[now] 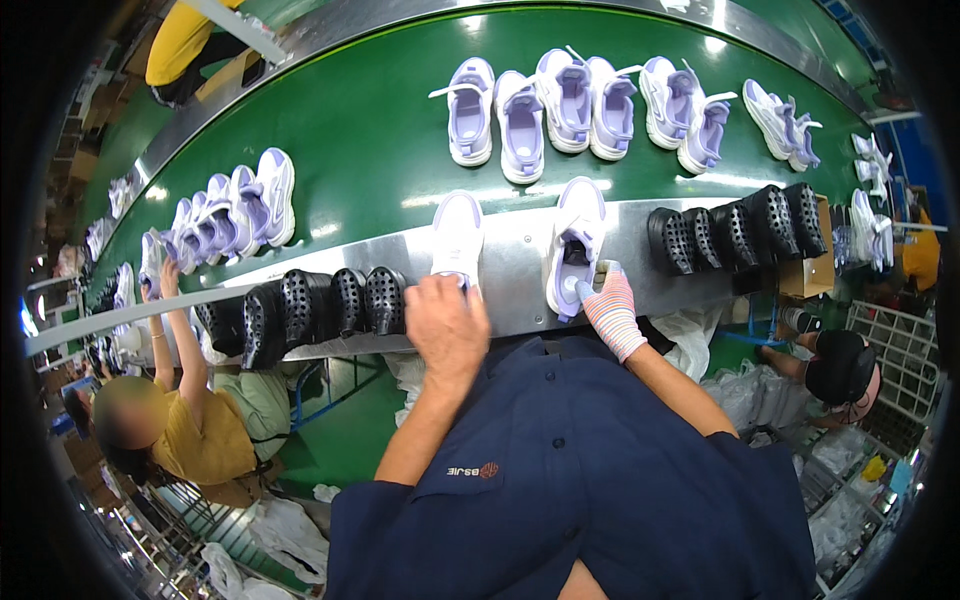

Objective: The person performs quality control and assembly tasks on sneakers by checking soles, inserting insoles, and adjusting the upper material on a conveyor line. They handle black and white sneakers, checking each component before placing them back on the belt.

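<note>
Here, hands (447, 322) forward — on shoes (574, 245).

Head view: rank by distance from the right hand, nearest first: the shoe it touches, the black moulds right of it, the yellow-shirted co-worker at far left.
1. Shoe on the metal ledge: under the gloved right hand, touching.
2. Black moulds: further right on the same ledge.
3. Yellow-shirted co-worker: far left, beyond the bare left hand.
</note>
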A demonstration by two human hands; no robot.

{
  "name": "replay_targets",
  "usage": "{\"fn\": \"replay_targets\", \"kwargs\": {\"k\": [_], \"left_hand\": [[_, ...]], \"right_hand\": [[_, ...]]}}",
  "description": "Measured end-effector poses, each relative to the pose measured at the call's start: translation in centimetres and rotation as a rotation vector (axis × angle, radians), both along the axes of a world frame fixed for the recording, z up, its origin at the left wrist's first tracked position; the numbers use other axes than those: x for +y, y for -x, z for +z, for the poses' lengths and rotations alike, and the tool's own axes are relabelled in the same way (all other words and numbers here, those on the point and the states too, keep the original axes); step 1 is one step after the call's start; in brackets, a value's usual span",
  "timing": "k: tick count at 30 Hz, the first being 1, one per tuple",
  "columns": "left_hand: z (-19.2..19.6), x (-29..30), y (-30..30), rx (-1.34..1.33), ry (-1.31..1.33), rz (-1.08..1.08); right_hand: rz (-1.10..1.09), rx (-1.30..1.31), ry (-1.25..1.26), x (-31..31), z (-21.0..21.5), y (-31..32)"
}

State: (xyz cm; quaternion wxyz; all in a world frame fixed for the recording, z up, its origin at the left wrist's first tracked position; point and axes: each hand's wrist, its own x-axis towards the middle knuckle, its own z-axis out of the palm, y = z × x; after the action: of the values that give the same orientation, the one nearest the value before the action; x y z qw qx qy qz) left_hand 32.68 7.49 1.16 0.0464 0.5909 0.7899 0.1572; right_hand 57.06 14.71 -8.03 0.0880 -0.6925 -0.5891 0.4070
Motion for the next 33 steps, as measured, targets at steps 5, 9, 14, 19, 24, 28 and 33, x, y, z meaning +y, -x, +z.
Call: {"fn": "replay_targets", "kwargs": {"k": [5,9,14,19,24,28,33], "left_hand": [[-4.8,4.3,-7.1,-0.34,0.06,-0.173],[-10.7,6.6,-7.7,-0.625,0.132,-0.095],[-11.6,7.2,-7.8,-0.872,0.183,0.053],[-7.0,4.6,-7.8,-0.468,-0.036,-0.13],[-3.9,7.5,-11.1,-0.103,-0.158,-0.529],[-4.3,8.1,-11.3,-0.047,-0.18,-0.707],[-4.3,8.1,-10.4,-0.048,-0.18,-0.845]], "right_hand": [[0.184,0.016,-0.591,3.1,2.4,-0.3],[0.449,0.258,-0.244,7.0,2.6,-0.8],[0.738,0.118,-0.536,5.7,1.1,0.0],[0.241,0.224,-0.739,2.7,3.4,-1.3],[-0.131,0.108,-0.128,0.4,-1.0,-1.7],[-0.125,0.179,0.081,0.6,-2.0,-2.2],[-0.215,0.314,-0.061,-1.2,-3.4,-1.7]]}}
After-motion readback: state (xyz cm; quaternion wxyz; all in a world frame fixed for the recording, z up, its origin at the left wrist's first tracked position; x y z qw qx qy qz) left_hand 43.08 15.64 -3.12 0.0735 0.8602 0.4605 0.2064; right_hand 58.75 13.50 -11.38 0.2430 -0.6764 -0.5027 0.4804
